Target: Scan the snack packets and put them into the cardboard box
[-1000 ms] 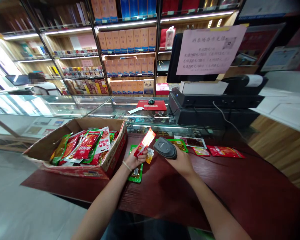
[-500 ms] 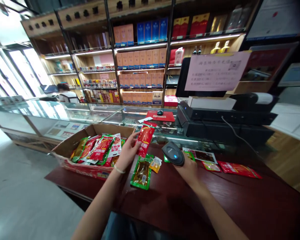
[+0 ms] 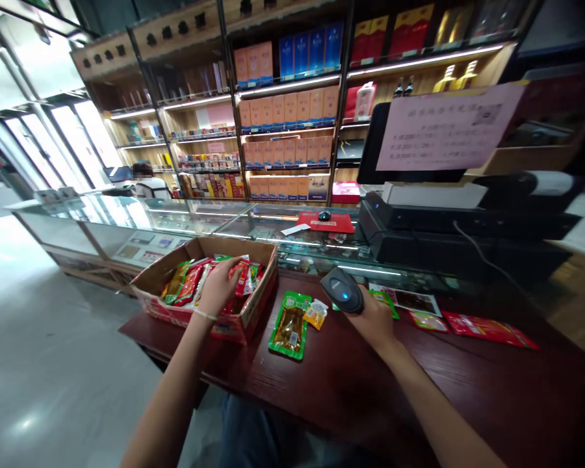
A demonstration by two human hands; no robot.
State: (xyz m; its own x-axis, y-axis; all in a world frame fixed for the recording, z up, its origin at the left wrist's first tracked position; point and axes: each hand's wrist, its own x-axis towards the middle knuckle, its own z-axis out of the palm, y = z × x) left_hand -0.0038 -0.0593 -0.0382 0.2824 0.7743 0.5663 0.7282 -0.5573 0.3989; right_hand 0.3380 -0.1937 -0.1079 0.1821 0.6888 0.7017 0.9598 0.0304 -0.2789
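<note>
My left hand (image 3: 220, 286) is inside the cardboard box (image 3: 259, 313), fingers curled at the edge of a red snack packet (image 3: 244, 278). Other red and green snack packets (image 3: 188, 286) lie around it in the box; part of the held packet blends in with them. My right hand (image 3: 374, 318) grips a dark barcode scanner (image 3: 342, 291) with a blue light on top. Between my hands, a green-edged snack packet (image 3: 289, 328) lies flat on the counter, touching a small yellow-and-white packet (image 3: 316, 314).
Several packets, including a long red packet (image 3: 490, 329), lie on the dark red counter (image 3: 370, 390) to the right. A computer monitor (image 3: 373, 143) with a pink paper sign stands behind. Beyond are a glass display case (image 3: 214, 218), a red mat (image 3: 329, 223) and a seated person (image 3: 149, 181).
My left hand has carried the red packet left and down from above the counter into the box. The right hand still holds the scanner. The view has shifted slightly left.
</note>
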